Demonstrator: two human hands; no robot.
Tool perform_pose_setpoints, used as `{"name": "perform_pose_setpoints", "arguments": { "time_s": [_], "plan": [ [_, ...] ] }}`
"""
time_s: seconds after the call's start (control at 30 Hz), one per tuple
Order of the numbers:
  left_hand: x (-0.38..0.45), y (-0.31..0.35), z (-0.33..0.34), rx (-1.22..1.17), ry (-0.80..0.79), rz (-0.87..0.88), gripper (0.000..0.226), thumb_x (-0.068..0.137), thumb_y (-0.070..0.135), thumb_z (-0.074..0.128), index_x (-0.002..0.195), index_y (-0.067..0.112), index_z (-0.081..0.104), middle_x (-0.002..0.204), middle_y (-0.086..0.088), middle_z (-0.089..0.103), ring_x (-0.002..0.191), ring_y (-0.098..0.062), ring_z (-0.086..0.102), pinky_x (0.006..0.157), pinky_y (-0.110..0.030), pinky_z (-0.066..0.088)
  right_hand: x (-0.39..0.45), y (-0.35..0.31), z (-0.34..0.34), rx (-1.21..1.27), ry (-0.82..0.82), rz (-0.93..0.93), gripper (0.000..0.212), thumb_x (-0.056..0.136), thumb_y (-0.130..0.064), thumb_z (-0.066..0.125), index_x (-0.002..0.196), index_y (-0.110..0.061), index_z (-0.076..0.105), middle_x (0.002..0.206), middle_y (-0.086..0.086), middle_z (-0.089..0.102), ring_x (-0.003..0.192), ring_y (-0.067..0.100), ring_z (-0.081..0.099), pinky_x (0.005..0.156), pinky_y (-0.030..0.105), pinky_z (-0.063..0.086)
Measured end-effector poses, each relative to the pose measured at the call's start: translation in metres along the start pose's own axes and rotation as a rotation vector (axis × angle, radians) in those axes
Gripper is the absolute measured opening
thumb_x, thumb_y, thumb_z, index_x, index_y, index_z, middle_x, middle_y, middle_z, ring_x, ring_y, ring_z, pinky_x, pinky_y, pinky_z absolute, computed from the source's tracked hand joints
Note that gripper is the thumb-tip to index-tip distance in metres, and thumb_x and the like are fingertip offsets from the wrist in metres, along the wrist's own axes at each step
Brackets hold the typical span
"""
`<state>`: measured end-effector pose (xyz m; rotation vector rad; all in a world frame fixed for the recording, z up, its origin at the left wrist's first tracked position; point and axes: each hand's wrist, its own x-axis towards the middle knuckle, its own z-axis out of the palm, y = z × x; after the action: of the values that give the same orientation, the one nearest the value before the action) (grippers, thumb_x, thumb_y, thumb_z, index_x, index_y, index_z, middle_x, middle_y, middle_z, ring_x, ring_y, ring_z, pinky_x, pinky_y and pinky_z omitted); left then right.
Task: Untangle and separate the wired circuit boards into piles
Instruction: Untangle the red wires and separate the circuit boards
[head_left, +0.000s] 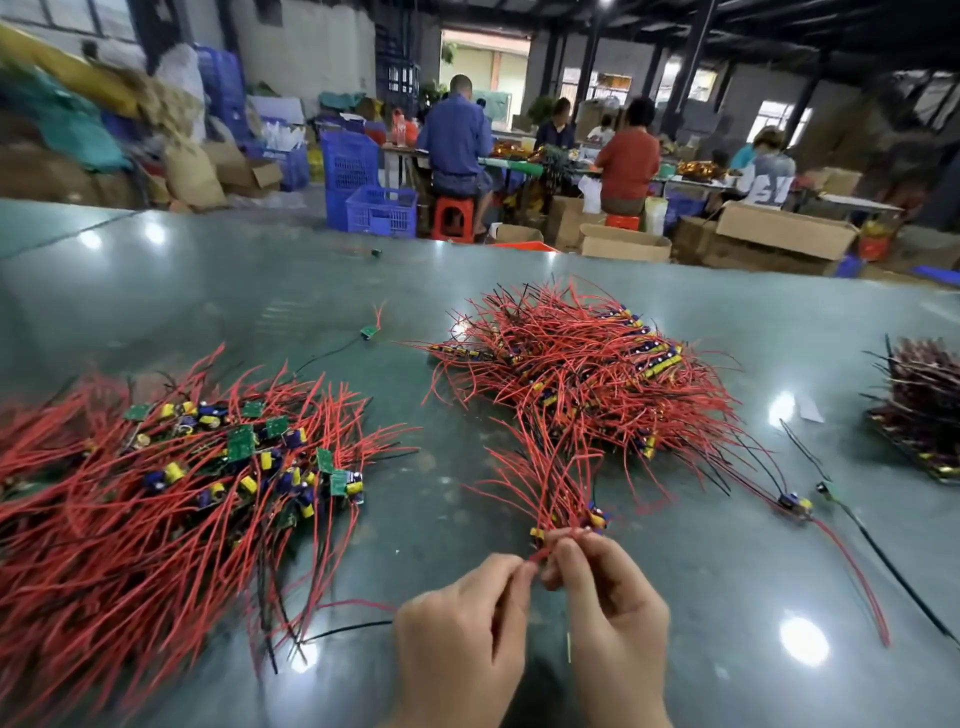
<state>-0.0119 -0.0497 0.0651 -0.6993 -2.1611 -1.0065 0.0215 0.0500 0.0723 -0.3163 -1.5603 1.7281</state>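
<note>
A tangled heap of small green circuit boards (171, 483) with red and black wires covers the left of the grey-green table (701, 597). A second, tidier pile (582, 364) lies in the middle. From its near side a small bunch of wired boards (561, 499) trails toward me. My left hand (462, 623) pinches red wire at that bunch's near end. My right hand (608, 603) grips the same bunch beside it, fingers curled round the boards. Both hands touch at the fingertips.
A single wired board (795, 504) with long red and black leads lies right of the hands. Another stack (924, 410) sits at the right edge. Two stray boards (370, 331) lie farther back. Beyond the table, people sit working among blue crates and cardboard boxes.
</note>
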Motion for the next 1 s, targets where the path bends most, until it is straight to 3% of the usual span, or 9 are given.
{"name": "perform_pose_setpoints", "arguments": {
  "time_s": [0.07,0.17,0.3,0.5,0.63,0.77,0.83,1.0],
  "plan": [
    [-0.001,0.003,0.0,0.024,0.035,0.011,0.041,0.092,0.041,0.043,0.068,0.025,0.07,0.048,0.006,0.057,0.036,-0.015,0.048,0.038,-0.023,0.033,-0.003,0.0,0.002,0.009,0.016,-0.041,0.018,0.081,0.015,0.054,0.074,0.003,0.064,0.064,0.007,0.068,0.05,0.005,0.057,0.054,0.012,0.048],
    [0.001,0.006,0.001,0.041,0.054,0.02,0.046,0.095,0.041,0.039,0.068,0.023,0.071,0.049,0.006,0.058,0.037,-0.015,0.049,0.038,-0.023,0.034,0.0,-0.002,0.004,0.08,0.012,-0.023,0.01,0.08,0.006,0.054,0.074,0.001,0.062,0.07,0.005,0.069,0.054,0.004,0.058,0.056,0.014,0.049],
    [-0.002,0.005,0.001,0.022,-0.02,0.03,0.027,0.089,0.036,0.049,0.073,0.023,0.068,0.053,0.007,0.06,0.045,-0.014,0.053,0.04,-0.023,0.032,0.003,-0.001,0.002,0.14,-0.062,0.084,0.025,0.082,0.004,0.059,0.065,-0.012,0.067,0.064,-0.002,0.064,0.058,0.004,0.057,0.056,0.014,0.048],
    [0.002,0.006,0.001,0.005,-0.088,-0.024,0.029,0.087,0.039,0.047,0.072,0.025,0.067,0.053,0.007,0.061,0.049,-0.014,0.056,0.04,-0.025,0.032,0.014,-0.006,-0.002,0.076,-0.165,0.172,0.031,0.087,0.003,0.058,0.063,-0.013,0.07,0.061,-0.001,0.064,0.058,0.005,0.058,0.057,0.015,0.048],
    [0.001,0.007,0.003,0.095,-0.057,0.058,0.028,0.086,0.036,0.05,0.068,0.023,0.067,0.052,0.004,0.059,0.045,-0.016,0.053,0.038,-0.027,0.031,0.016,-0.011,-0.005,-0.11,-0.178,0.085,0.028,0.088,0.002,0.058,0.076,-0.019,0.071,0.069,-0.003,0.07,0.064,0.005,0.062,0.063,0.016,0.05],
    [0.008,-0.001,0.005,0.271,-0.005,0.276,0.023,0.084,0.031,0.055,0.073,0.02,0.073,0.05,0.003,0.056,0.041,-0.017,0.054,0.035,-0.024,0.034,0.019,-0.01,-0.004,-0.254,-0.158,0.076,0.024,0.091,-0.002,0.054,0.084,-0.018,0.071,0.073,-0.004,0.071,0.068,0.008,0.063,0.072,0.028,0.054],
    [0.011,-0.003,0.005,0.285,0.006,0.301,0.026,0.086,0.03,0.053,0.075,0.019,0.074,0.051,0.004,0.057,0.041,-0.017,0.055,0.035,-0.024,0.036,0.021,-0.011,-0.004,-0.195,-0.142,0.133,0.026,0.092,-0.004,0.052,0.08,-0.015,0.072,0.071,-0.005,0.071,0.064,0.006,0.06,0.065,0.024,0.051],
    [0.011,0.004,0.002,0.132,-0.031,0.158,0.027,0.087,0.034,0.052,0.073,0.021,0.071,0.059,0.008,0.067,0.045,-0.017,0.062,0.035,-0.025,0.043,0.026,-0.021,-0.006,-0.028,-0.095,0.23,0.025,0.095,-0.007,0.049,0.086,-0.011,0.072,0.064,-0.001,0.068,0.054,0.003,0.053,0.051,0.014,0.044]
  ]
}}
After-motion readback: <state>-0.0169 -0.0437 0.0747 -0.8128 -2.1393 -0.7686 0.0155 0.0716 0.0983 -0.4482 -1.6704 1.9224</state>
